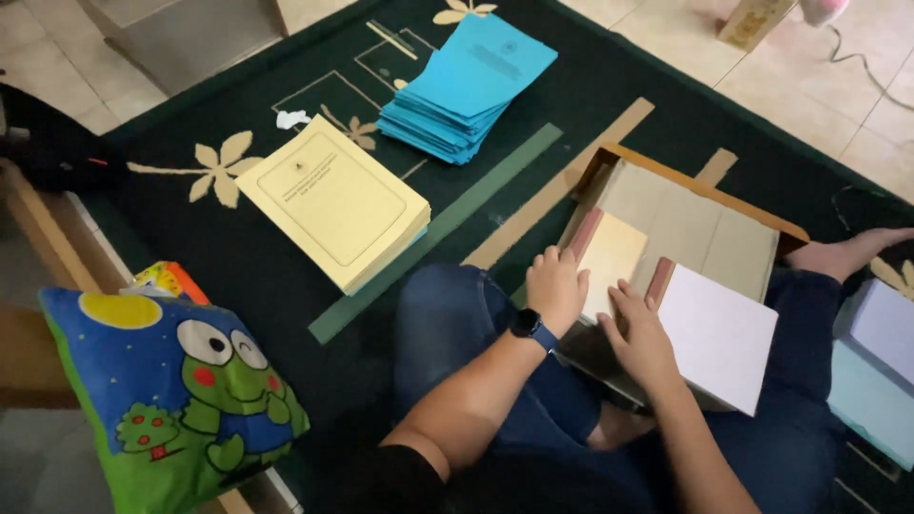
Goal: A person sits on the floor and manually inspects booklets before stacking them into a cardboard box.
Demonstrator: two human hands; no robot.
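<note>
- Head view, right of centre: the left hand lies flat, fingers together, on a cream booklet with a reddish spine strip. It presses down and grasps nothing; a dark watch sits on its wrist.
- Just right of it, the right hand rests with fingers spread on the near edge of a white booklet, also red-spined. It is open too, touching the spine side without closing round it.
- Both booklets lie side by side on a shallow wooden tray lined with brown board, resting over the person's lap in blue jeans. Their long axes run from lower left to upper right of the frame, spines on the left edges. The cream one lies up and right of the left hand, the white one right of the right hand, so each hand has its own booklet nearest.
- Upper middle: one fanned stack of blue booklets on the dark green rug.
- Centre left: one neat stack of yellow booklets, well apart from both hands.
- Lower left: one frog-print cushion.
- Right edge: pale blue and lilac sheets, partly cut off; their count cannot be told.
- Count: two hands, two booklets on the tray, two stacks on the rug.
</note>
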